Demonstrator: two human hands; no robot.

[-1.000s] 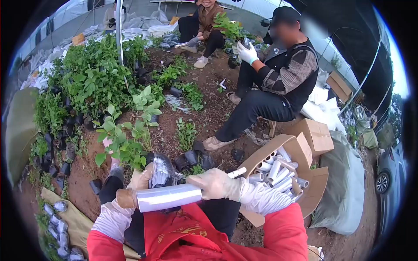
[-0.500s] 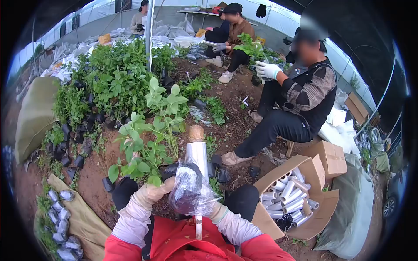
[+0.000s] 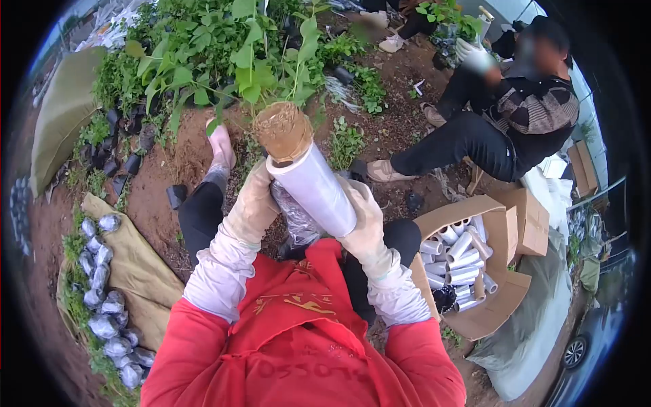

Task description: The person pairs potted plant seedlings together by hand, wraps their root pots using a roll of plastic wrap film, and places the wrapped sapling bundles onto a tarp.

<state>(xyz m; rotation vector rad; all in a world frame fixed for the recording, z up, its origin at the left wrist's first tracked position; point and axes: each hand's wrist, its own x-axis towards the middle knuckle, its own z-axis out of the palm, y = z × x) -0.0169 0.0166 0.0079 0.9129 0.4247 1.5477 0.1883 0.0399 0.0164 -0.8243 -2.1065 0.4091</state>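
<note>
A roll of clear plastic film (image 3: 315, 186) slants across my front, with a brown covered end (image 3: 283, 130) pointing up and away. My gloved right hand (image 3: 363, 214) is closed round the roll's near right side. On the other side my gloved left hand (image 3: 252, 200) grips a seedling bundle whose root ball (image 3: 298, 217) is wrapped in shiny film, behind and below the roll. Leafy green stems (image 3: 254, 68) rise beyond the roll; the roll covers where they join the root ball. Most fingertips of both hands are hidden.
An open carton (image 3: 505, 308) of film rolls (image 3: 464, 258) stands at my right. Film-wrapped bundles (image 3: 105, 325) lie left beside a tan cloth (image 3: 146, 285). Potted seedlings (image 3: 183, 47) crowd ahead. A seated co-worker (image 3: 536, 122) with white gloves is at the right.
The view has tilted down. The roll has come up in front of the root ball, its brown end now nearer and larger. The leafy stems now point away from me.
</note>
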